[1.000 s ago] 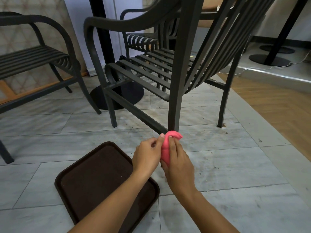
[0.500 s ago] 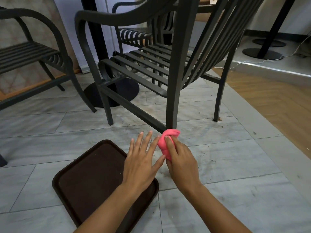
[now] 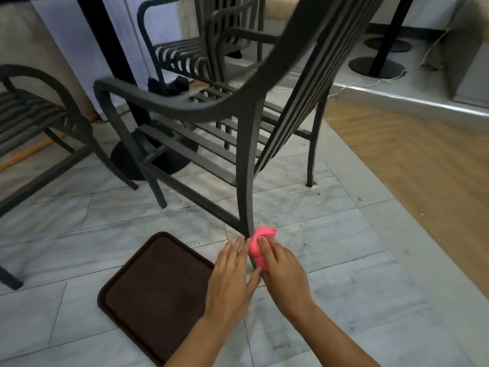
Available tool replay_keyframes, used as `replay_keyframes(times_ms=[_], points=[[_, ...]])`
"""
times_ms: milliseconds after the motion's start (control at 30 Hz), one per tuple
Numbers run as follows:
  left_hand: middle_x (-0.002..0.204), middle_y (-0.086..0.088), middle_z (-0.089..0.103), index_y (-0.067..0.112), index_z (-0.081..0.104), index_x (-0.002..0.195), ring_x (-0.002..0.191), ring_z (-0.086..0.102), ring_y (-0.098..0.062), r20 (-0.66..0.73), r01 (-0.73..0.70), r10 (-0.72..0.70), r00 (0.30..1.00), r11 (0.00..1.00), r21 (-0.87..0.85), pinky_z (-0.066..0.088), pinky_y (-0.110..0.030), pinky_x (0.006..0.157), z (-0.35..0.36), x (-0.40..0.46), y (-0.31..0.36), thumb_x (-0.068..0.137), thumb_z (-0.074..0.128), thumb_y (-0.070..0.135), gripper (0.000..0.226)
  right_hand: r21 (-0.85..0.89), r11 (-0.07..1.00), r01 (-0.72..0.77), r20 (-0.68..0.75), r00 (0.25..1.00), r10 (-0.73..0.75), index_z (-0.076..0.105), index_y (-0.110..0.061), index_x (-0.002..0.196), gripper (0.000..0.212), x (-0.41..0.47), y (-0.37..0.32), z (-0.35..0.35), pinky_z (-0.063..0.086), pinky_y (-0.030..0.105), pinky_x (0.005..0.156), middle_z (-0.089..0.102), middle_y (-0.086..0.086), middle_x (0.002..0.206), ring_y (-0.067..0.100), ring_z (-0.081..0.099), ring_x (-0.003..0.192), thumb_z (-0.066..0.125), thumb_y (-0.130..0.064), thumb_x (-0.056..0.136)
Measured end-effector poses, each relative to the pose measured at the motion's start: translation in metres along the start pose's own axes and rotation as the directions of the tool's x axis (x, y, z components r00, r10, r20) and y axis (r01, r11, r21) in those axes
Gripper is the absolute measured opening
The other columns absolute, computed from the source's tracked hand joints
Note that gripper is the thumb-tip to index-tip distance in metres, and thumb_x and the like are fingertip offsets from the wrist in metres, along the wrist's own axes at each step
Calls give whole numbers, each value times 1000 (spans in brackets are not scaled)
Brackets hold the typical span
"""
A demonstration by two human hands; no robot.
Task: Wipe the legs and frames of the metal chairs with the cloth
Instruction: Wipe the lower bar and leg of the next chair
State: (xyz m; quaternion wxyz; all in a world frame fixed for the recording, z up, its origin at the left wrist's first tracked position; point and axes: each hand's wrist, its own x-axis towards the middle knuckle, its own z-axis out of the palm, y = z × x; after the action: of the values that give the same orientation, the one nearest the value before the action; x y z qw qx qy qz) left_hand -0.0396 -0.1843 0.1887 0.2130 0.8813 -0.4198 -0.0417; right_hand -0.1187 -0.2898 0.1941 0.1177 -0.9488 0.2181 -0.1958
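Floor [image 3: 330, 300]: grey marble tiles, wood strip on the right.
Chair [image 3: 247, 165]: dark metal, near rear leg in front of hands.
Cloth [image 3: 260, 246]: pink, bunched against that leg's foot.
Right hand [image 3: 284, 276]: fingers curled, gripping cloth.
Left hand [image 3: 230, 276]: fingers straight, beside the leg.
Tray [image 3: 148, 300]: brown, on floor, left.

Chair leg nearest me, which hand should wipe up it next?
Probably the right hand: it already grips the pink cloth against the foot of the chair leg. The left hand lies open beside it, holding nothing.
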Motion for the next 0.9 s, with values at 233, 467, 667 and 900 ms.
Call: replay_keyframes(times_ms=[233,467,667,900], points=[[139,7,49,20,40,137,130,45,-12,97,-23,22,995,1000,15,39,-33,105,-106,-4,82,90,32,52,57,-50,987,-152,124,980,158,46,-13,119,85,18,-17,-127,52,28,52,65,8,111,21,65,75,88,-8,45],[130,7,58,20,42,131,122,54,-12,199,-82,73,977,996,36,47,-35,97,-209,2,155,87,33,51,55,-88,967,-240,131,959,250,59,-8,117,81,42,-35,-252,55,29,56,66,11,109,23,67,77,90,-7,42],[130,4,58,18,47,130,121,55,-14,224,-121,111,968,992,34,49,-35,96,-252,18,217,85,35,49,56,-89,955,-282,121,949,292,56,-9,117,80,51,-26,-331,52,26,54,66,9,108,22,65,75,88,-6,44],[157,7,12,24,12,149,145,3,-10,218,-48,55,974,998,-40,-7,-24,114,-260,47,290,91,15,55,65,-73,957,-281,139,947,288,54,-11,118,79,60,34,-390,52,26,55,65,8,108,20,65,74,87,-9,47]])
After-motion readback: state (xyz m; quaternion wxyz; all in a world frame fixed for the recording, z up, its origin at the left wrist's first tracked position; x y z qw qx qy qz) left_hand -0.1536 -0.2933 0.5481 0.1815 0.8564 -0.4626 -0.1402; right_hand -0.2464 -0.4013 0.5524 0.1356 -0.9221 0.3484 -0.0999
